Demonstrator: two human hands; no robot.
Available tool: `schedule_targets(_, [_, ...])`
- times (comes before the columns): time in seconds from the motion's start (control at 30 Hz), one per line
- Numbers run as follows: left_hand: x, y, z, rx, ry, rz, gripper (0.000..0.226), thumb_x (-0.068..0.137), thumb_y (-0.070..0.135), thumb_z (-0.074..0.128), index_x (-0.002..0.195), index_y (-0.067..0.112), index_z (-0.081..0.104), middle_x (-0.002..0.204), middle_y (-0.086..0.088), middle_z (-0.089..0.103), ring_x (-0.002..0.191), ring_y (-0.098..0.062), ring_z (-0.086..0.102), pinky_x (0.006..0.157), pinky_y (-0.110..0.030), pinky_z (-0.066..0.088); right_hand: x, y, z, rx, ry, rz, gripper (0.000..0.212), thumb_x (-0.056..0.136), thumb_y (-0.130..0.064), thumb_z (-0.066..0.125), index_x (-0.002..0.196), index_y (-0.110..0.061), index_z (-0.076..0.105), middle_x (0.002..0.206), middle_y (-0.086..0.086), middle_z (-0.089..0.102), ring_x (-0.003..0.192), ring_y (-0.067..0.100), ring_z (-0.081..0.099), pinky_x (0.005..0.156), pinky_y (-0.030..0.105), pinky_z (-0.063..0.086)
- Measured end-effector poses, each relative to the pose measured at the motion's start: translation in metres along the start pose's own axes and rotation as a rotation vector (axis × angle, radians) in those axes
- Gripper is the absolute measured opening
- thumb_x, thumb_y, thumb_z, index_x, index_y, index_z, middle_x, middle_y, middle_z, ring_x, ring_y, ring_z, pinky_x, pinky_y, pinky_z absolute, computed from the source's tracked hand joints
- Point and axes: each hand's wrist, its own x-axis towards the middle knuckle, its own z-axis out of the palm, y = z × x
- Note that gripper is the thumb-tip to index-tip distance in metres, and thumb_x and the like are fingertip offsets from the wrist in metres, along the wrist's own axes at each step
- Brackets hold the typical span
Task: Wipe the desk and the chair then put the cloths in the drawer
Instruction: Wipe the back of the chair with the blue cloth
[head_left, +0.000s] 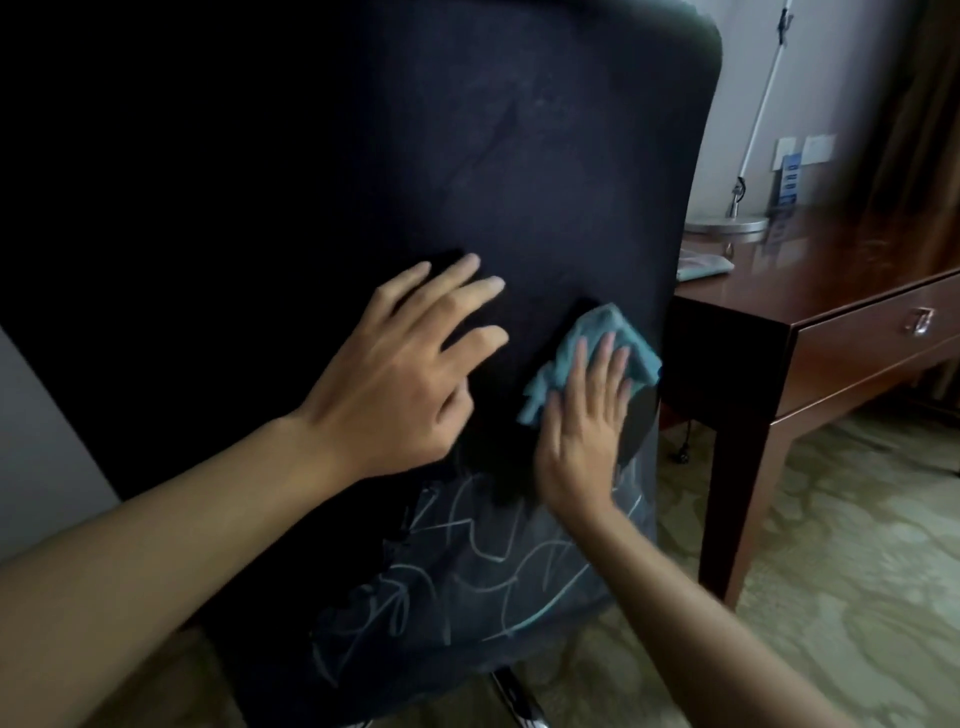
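The dark chair back (467, 156) fills most of the view, close in front of me. My right hand (582, 421) presses a teal cloth (628, 338) flat against the chair's lower right part, fingers straight and blurred. My left hand (400, 364) rests on the chair back to the left of the cloth, fingers spread and straight. The brown wooden desk (831, 260) stands to the right behind the chair, with a drawer (878, 332) in its front, closed, with a metal handle. A second light cloth (701, 265) lies on the desk near the chair.
A lamp with a round metal base (727, 226) and a thin white arm stands on the desk by the wall. A small blue card stand (787, 182) sits beside it. Patterned carpet (857, 571) covers the floor on the right. Light scribble marks show on the chair's lower part (493, 561).
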Motion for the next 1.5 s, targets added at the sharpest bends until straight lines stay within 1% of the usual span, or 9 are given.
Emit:
schedule_targets(0.13, [-0.022, -0.015, 0.001, -0.002, -0.067, 0.029, 0.040, 0.083, 0.011, 0.059, 0.122, 0.007, 0.065, 0.147, -0.016, 0.050, 0.145, -0.033, 0.036, 0.121, -0.047, 0.024, -0.093, 0.000, 0.010, -0.173, -0.257, -0.537, 0.061, 0.102, -0.037, 0.035, 0.157, -0.029, 0.010, 0.165, 0.002, 0.000, 0.151, 0.031, 0.002, 0.118, 0.052, 0.013])
schedule_targets(0.2, [-0.023, -0.021, -0.002, -0.050, -0.090, 0.033, 0.041, 0.084, 0.011, 0.058, 0.124, 0.007, 0.064, 0.148, -0.015, 0.048, 0.146, -0.031, 0.034, 0.121, -0.044, 0.022, -0.068, 0.014, 0.000, -0.224, -0.288, -0.745, 0.063, 0.097, -0.038, 0.042, 0.155, -0.031, 0.018, 0.164, 0.001, 0.011, 0.151, 0.024, 0.005, 0.115, 0.048, 0.017])
schedule_targets(0.4, [-0.023, -0.012, -0.004, -0.096, -0.009, -0.008, 0.038, 0.083, 0.007, 0.058, 0.121, 0.005, 0.067, 0.146, -0.015, 0.051, 0.144, -0.031, 0.038, 0.118, -0.046, 0.030, 0.021, -0.048, -0.007, -0.049, -0.036, -0.403, 0.056, 0.100, -0.030, 0.041, 0.153, -0.019, 0.025, 0.161, 0.004, 0.012, 0.151, 0.030, 0.002, 0.120, 0.054, 0.007])
schedule_targets(0.63, [-0.063, -0.008, -0.012, -0.063, -0.006, -0.014, 0.034, 0.082, 0.004, 0.060, 0.114, 0.006, 0.071, 0.142, -0.016, 0.054, 0.141, -0.032, 0.042, 0.114, -0.047, 0.035, -0.075, -0.001, 0.008, -0.302, -0.440, -1.075, 0.066, 0.092, -0.038, 0.052, 0.153, -0.031, 0.027, 0.163, -0.004, 0.014, 0.151, 0.019, 0.001, 0.115, 0.038, 0.017])
schedule_targets(0.83, [-0.106, -0.015, -0.017, -0.023, -0.078, -0.130, 0.041, 0.081, 0.003, 0.060, 0.121, 0.005, 0.068, 0.149, -0.019, 0.046, 0.144, -0.035, 0.036, 0.115, -0.046, 0.032, -0.001, -0.069, 0.005, -0.138, -0.127, -0.698, 0.057, 0.098, -0.032, 0.044, 0.151, -0.021, 0.029, 0.159, 0.004, 0.022, 0.151, 0.024, 0.010, 0.120, 0.050, 0.011])
schedule_targets(1.0, [-0.141, 0.000, -0.012, -0.053, -0.099, -0.211, 0.039, 0.083, 0.004, 0.060, 0.121, 0.006, 0.069, 0.147, -0.019, 0.049, 0.143, -0.034, 0.037, 0.114, -0.046, 0.034, -0.098, -0.047, 0.025, -0.245, -0.391, -0.941, 0.067, 0.093, -0.036, 0.054, 0.154, -0.024, 0.029, 0.163, -0.001, 0.015, 0.151, 0.022, 0.008, 0.119, 0.044, 0.008])
schedule_targets(1.1, [-0.164, 0.009, -0.011, -0.099, -0.105, -0.258, 0.036, 0.082, 0.003, 0.061, 0.117, 0.005, 0.070, 0.139, -0.018, 0.056, 0.137, -0.033, 0.046, 0.110, -0.043, 0.039, -0.070, -0.056, 0.020, -0.242, -0.374, -1.044, 0.069, 0.092, -0.033, 0.055, 0.154, -0.024, 0.026, 0.163, -0.001, 0.015, 0.151, 0.020, 0.009, 0.121, 0.042, 0.005])
schedule_targets(1.27, [-0.193, 0.024, -0.004, -0.158, 0.036, -0.546, 0.020, 0.086, 0.002, 0.059, 0.101, 0.004, 0.072, 0.108, -0.012, 0.064, 0.103, -0.030, 0.060, 0.091, -0.036, 0.047, -0.038, -0.089, 0.022, -0.142, -0.148, -0.745, 0.053, 0.100, -0.030, 0.044, 0.151, -0.020, 0.032, 0.158, 0.002, 0.026, 0.150, 0.020, 0.013, 0.121, 0.048, 0.010])
schedule_targets(1.5, [-0.237, 0.049, 0.008, -0.265, 0.141, -0.773, 0.019, 0.089, 0.003, 0.054, 0.095, 0.002, 0.071, 0.092, -0.007, 0.064, 0.090, -0.022, 0.060, 0.081, -0.025, 0.047, -0.142, -0.033, 0.033, -0.301, -0.548, -1.084, 0.070, 0.091, -0.030, 0.044, 0.155, -0.018, 0.019, 0.162, -0.002, 0.011, 0.151, 0.019, 0.000, 0.118, 0.041, 0.005])
